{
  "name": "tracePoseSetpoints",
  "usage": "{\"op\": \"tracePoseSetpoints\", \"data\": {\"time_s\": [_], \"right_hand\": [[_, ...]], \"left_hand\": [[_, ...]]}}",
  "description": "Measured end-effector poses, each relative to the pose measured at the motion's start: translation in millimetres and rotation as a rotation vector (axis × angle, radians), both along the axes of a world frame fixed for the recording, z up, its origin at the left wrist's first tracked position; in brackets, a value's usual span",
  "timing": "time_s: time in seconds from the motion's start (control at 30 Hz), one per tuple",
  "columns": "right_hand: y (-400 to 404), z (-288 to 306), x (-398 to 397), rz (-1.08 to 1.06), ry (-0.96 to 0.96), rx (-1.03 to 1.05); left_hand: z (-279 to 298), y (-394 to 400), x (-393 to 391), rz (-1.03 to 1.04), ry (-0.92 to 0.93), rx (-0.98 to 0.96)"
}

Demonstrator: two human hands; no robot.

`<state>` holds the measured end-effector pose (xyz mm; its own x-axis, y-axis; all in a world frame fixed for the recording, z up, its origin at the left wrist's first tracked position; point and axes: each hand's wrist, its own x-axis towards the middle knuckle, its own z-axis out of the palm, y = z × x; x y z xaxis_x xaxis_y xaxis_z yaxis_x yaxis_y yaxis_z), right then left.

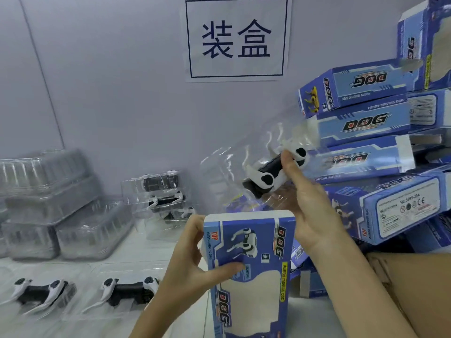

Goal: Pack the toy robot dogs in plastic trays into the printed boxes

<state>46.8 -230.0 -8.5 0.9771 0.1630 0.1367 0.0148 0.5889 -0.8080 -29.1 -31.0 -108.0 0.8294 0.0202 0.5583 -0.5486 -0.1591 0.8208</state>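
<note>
While two bagged toy dogs (83,292) lie at eight o'clock, the left hand (192,262) grips one upright printed box (251,272) at six, and the right hand (310,206) pinches one trayed dog (273,172) at two.

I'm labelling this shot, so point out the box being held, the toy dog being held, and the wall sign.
held box (253,269), head view, printed front.
held toy dog (271,170), head view, black body.
wall sign (236,39), head view, white paper centre.
</note>
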Motion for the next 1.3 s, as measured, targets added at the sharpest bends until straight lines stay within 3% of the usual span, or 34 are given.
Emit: {"op": "tracePoseSetpoints", "data": {"time_s": [0.1, 0.43, 0.83, 1.1, 1.3], "right_hand": [[2.1, -1.7, -3.5, 0.097, 0.009, -0.116], [-17.7, 4.0, 0.6, 0.212, -0.256, -0.356], [-35.8, 12.3, -5.0, 0.103, -0.52, -0.787], [-33.9, -6.9, 1.8, 0.36, -0.408, -0.812], [-35.0, -45.1, -2.2, 0.339, -0.438, -0.578]], "left_hand": [[-2.0, 2.0, 0.9, 0.011, -0.021, 0.001], [-1.0, -0.3, 1.2, 0.023, -0.002, -0.14], [-11.0, -3.3, 2.0, 0.079, -0.006, 0.057], [-9.9, -6.5, 0.2, 0.088, -0.048, 0.092], [-11.5, -9.3, 1.1, 0.101, -0.02, 0.031]]}}
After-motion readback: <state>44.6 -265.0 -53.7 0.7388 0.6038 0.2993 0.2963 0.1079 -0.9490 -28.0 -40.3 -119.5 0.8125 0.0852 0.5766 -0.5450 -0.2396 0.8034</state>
